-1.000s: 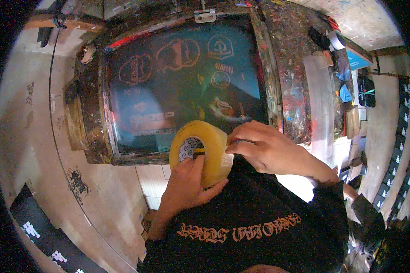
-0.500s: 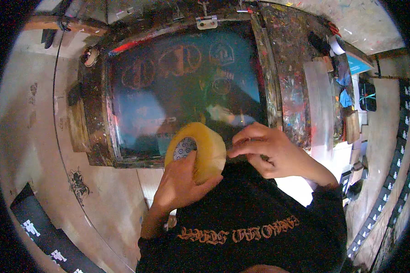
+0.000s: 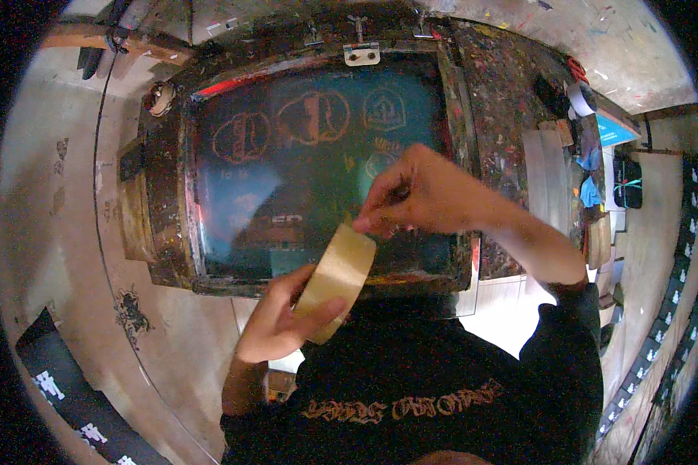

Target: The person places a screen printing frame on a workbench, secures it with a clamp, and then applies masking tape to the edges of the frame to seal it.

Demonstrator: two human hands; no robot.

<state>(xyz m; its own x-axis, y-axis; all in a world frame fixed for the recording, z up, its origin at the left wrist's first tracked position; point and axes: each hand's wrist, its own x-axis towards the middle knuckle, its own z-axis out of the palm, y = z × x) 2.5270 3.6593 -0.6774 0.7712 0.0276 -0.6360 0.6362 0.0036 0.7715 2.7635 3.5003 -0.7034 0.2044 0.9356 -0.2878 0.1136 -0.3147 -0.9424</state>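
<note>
My left hand (image 3: 279,322) grips a wide roll of yellowish packing tape (image 3: 337,275), thumb across its outer face and fingers behind. The roll is tilted edge-up in front of my chest, its core turned out of sight. Fingertips of my right hand (image 3: 423,194) are pinched together at the roll's upper edge, on the tape's end. Beyond both hands lies a screen-printing screen (image 3: 248,190), its mesh blue-green with several light outlined designs. My right hand and the roll cover part of its lower right area.
A metal hinge clamp (image 3: 362,54) sits at the screen's far edge. The paint-stained bench (image 3: 500,155) extends right, bearing a pale flat strip (image 3: 545,174), a white tape roll (image 3: 580,99) and blue scraps (image 3: 589,191). Another roll (image 3: 160,99) lies at the far left corner.
The tape roll has turned so its outer face shows instead of its core. My right hand has moved up and left, from beside the roll to its upper edge.
</note>
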